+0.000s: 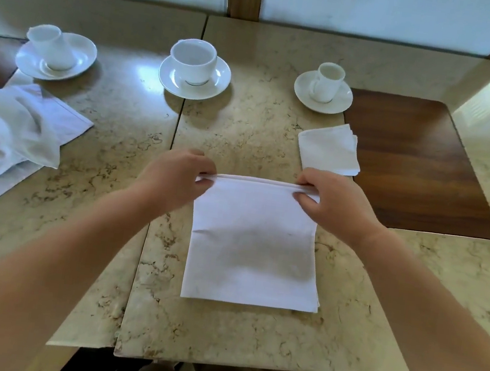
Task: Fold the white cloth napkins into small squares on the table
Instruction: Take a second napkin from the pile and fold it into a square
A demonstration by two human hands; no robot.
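Head view: a folded white napkin lies flat on the marble desk, near the person. The left hand and right hand pinch its far corners, fingers clamped on the cloth. A small folded napkin square lies far right; a loose napkin pile sits left. Three cups on saucers stand along the far side.
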